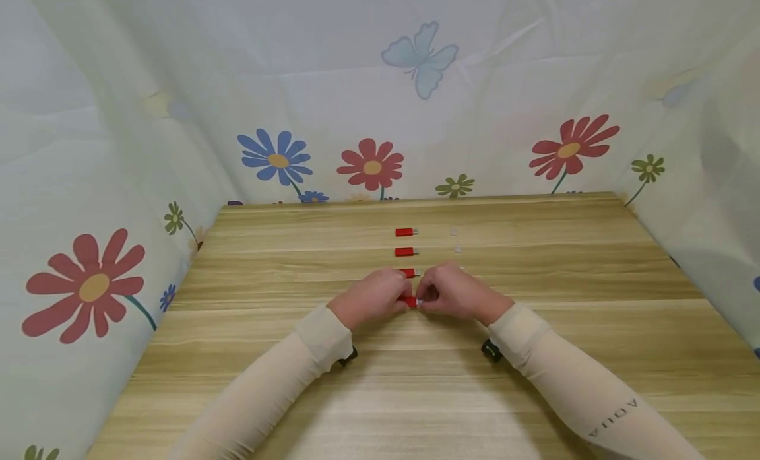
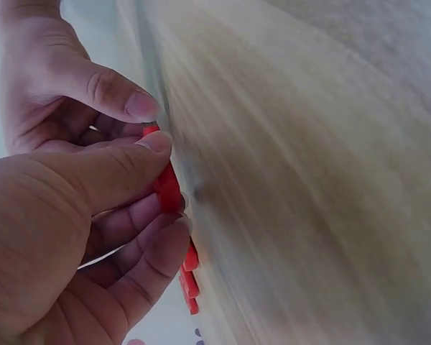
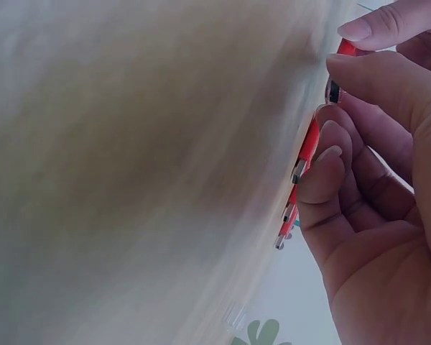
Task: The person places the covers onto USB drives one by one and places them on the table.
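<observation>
In front of me my left hand (image 1: pixel 374 296) pinches a red USB stick (image 1: pixel 410 302) between thumb and fingers, just above the wooden table. My right hand (image 1: pixel 454 294) meets it from the other side, thumb and fingertips at the metal plug end. A small clear cap (image 3: pixel 332 92) seems to sit around that plug, largely covered by the fingers. The left wrist view shows the left thumb pressed along the red body (image 2: pixel 169 188). Beyond the hands lie more red USB sticks (image 1: pixel 404 252) in a column, their bare plugs pointing right.
Right of the sticks lie small clear caps (image 1: pixel 458 249), one partly behind my right hand. The wooden table (image 1: pixel 285 242) ends at a flower-patterned curtain (image 1: pixel 332 97) at the back and sides.
</observation>
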Tool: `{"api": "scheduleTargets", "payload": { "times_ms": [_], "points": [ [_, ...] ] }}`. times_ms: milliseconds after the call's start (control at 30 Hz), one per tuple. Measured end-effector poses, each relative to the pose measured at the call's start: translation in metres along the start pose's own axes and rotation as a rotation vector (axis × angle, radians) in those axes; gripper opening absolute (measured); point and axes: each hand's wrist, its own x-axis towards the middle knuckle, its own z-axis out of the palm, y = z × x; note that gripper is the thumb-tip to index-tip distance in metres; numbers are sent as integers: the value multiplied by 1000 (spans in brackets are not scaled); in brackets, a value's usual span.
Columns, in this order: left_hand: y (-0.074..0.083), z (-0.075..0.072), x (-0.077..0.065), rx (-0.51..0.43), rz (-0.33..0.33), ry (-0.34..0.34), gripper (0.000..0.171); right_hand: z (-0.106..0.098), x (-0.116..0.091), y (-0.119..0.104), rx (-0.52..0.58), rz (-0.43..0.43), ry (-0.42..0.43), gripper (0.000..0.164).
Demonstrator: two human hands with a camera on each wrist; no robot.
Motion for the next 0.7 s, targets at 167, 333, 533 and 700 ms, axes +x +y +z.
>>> {"api": "scheduleTargets", "payload": {
  "times_ms": [167, 333, 533, 700],
  "points": [
    [-1, 3, -1, -10, 2, 12, 13, 1, 1, -1, 7, 16, -33, 3],
    [0, 5, 0, -4, 0, 11, 14, 1, 2, -1, 4, 35, -48, 4],
    [1, 3, -1, 24, 3, 6, 14, -1, 2, -1, 2, 15, -62, 4],
    [3, 2, -1, 23, -14, -1, 15, -3, 2, -2, -2, -1, -59, 3]
  ]
}}
